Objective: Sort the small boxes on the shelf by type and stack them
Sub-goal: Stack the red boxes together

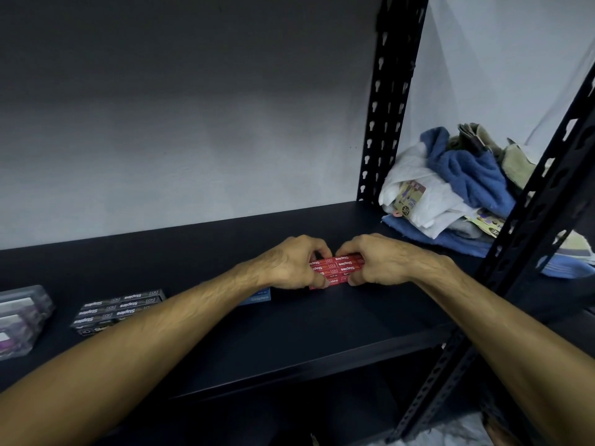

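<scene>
fingers: both sets are pinched on the red staples boxes (pixel 336 269), my left hand (pixel 289 263) on one end and my right hand (pixel 381 260) on the other. The fingers (pixel 317 280) curl round the ends, thumbs on the near side, so they're clamped on, not loose.

between the fingers: a little block of red boxes, several side by side, looks layered too. It's sitting on the shelf (pixel 289 333), not lifted as far as I can tell.

step in hand: I'd say I'm squaring up the red pile, pushing the ends flush so it stacks clean.

just left of my left fingers: a blue box (pixel 259 297) peeking out from behind my forearm, mostly hidden, so can't say how many.

further left: the black staples boxes (pixel 119 309), already grouped in a neat flat batch, well apart from the reds.

far left edge: a clear plastic case (pixel 22 317) with something purple inside. Can't tell if it counts for the sorting.

off to the right, past my right fingers: a heap of towels and cloths (pixel 457 188) beyond the black upright post (pixel 391 101). Not my problem.

next move: probably let go gently so the reds don't slide, then deal with the blue. Needs a light touch, these small boxes skid easily on a smooth shelf.
</scene>
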`<control>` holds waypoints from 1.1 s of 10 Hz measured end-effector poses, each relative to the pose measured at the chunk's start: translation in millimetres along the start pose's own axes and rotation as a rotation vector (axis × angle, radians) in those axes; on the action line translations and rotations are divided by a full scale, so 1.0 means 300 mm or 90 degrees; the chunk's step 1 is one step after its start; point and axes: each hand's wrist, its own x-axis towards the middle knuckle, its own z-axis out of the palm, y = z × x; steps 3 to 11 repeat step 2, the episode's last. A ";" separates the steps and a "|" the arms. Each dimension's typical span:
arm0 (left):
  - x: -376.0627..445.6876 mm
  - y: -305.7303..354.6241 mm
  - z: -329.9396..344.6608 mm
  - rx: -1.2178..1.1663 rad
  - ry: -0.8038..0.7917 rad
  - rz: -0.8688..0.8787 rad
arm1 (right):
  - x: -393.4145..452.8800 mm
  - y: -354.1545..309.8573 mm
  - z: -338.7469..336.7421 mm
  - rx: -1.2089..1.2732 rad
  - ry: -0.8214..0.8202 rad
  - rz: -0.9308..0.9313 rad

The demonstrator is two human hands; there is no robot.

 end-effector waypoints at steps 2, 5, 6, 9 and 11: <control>-0.089 0.025 -0.053 0.075 0.109 0.018 | -0.072 -0.005 -0.017 -0.064 0.098 0.036; -0.089 0.025 -0.053 0.075 0.109 0.018 | -0.072 -0.005 -0.017 -0.064 0.098 0.036; -0.089 0.025 -0.053 0.075 0.109 0.018 | -0.072 -0.005 -0.017 -0.064 0.098 0.036; -0.089 0.025 -0.053 0.075 0.109 0.018 | -0.072 -0.005 -0.017 -0.064 0.098 0.036; -0.089 0.025 -0.053 0.075 0.109 0.018 | -0.072 -0.005 -0.017 -0.064 0.098 0.036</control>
